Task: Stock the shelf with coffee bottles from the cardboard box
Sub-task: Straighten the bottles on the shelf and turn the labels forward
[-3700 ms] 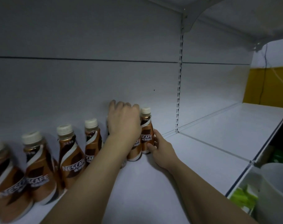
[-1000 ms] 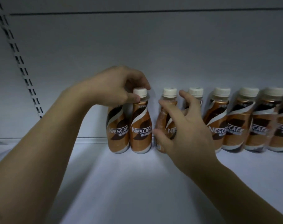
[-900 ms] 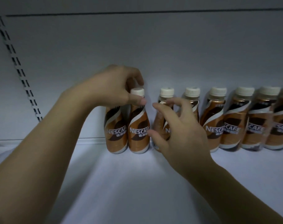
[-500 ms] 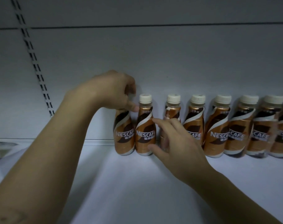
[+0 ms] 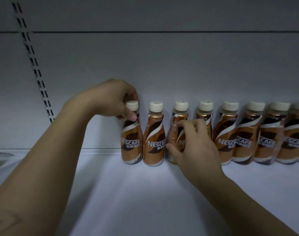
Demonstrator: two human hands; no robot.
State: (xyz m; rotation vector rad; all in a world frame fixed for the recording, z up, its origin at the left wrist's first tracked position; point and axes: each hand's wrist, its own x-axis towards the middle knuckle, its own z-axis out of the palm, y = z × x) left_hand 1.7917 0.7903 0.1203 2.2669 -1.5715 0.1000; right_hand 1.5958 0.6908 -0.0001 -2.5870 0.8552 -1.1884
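Several brown Nescafe coffee bottles with cream caps stand in a row against the back wall of the white shelf (image 5: 145, 193). My left hand (image 5: 111, 99) pinches the neck of the leftmost bottle (image 5: 131, 143), just under its cap. A second bottle (image 5: 154, 140) stands free beside it. My right hand (image 5: 193, 143) wraps around the body of the third bottle (image 5: 176, 130), whose label faces sideways. More bottles (image 5: 247, 138) continue to the right edge of the view. The cardboard box is out of view.
A slotted upright rail (image 5: 34, 65) runs down the grey back panel at the left. The shelf floor stretches bare in front of the row and to the left of the leftmost bottle.
My left hand has shifted from the second bottle's cap to the leftmost bottle's neck. My right hand has closed around the third bottle's body. The view has moved closer.
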